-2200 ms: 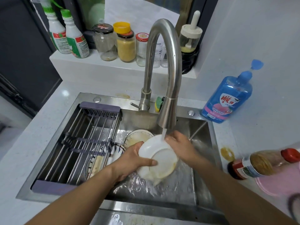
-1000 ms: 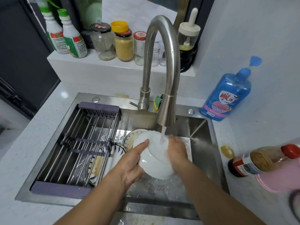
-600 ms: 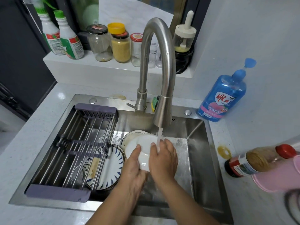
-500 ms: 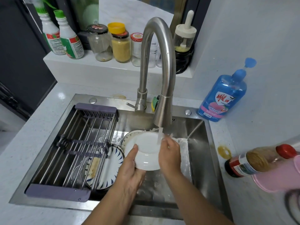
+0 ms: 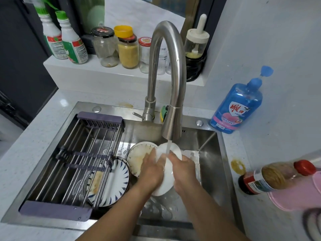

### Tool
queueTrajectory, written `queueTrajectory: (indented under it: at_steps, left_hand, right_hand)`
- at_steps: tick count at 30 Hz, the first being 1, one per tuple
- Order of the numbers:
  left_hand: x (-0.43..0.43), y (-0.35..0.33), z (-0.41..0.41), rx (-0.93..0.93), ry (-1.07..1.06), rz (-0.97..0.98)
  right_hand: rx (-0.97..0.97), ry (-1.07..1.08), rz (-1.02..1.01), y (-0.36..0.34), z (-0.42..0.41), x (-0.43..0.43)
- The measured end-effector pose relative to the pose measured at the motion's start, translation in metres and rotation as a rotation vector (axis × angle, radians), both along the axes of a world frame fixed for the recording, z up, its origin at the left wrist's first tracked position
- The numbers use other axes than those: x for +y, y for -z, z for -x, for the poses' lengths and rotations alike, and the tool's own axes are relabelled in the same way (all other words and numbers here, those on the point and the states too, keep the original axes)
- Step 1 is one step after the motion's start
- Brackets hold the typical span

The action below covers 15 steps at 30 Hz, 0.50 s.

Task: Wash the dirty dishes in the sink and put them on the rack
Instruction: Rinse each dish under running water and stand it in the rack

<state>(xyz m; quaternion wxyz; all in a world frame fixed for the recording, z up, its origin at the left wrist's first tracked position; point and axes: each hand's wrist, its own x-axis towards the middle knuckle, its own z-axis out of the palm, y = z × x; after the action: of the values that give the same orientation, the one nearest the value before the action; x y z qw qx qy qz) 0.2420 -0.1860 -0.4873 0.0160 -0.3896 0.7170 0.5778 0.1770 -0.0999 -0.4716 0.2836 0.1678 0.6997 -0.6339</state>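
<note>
A white dish (image 5: 167, 173) is held on edge under the running water of the steel faucet (image 5: 171, 126). My left hand (image 5: 150, 170) lies against its left face and my right hand (image 5: 184, 168) grips its right side. Behind it in the steel sink (image 5: 212, 171) lies a dirty white plate (image 5: 138, 153). A blue-striped plate (image 5: 114, 181) with food residue lies under the metal rack (image 5: 74, 159), which spans the sink's left half and carries no dishes.
A blue dish soap bottle (image 5: 238, 108) stands on the counter at the right. A tipped sauce bottle (image 5: 276, 176) and a pink lid (image 5: 298, 195) are at the right edge. Jars (image 5: 127, 49) and spray bottles (image 5: 69, 39) line the ledge behind the faucet.
The white dish has been turned from face-up to standing on edge under the stream. Both hands have shifted around it, now clasping it from left and right.
</note>
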Motion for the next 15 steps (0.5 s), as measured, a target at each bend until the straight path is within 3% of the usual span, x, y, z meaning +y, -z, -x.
queueTrajectory:
  at_steps: [3,7,12,15]
  left_hand:
    - [0.004,-0.008,0.021,-0.025,0.082,0.034]
    - [-0.009,0.0,0.03,-0.027,-0.083,-0.055]
    - [-0.013,0.005,0.012,-0.081,-0.454,-0.449]
    - [-0.016,-0.002,-0.004,0.064,-0.586,-0.773]
  right_hand:
    - [0.052,0.022,-0.011,-0.006,-0.008,-0.007]
    - [0.065,0.056,0.029,-0.024,-0.004,-0.008]
    - [0.044,0.045,0.056,-0.035,0.013,0.003]
    - [-0.084,0.045,0.092,-0.028,0.031,0.011]
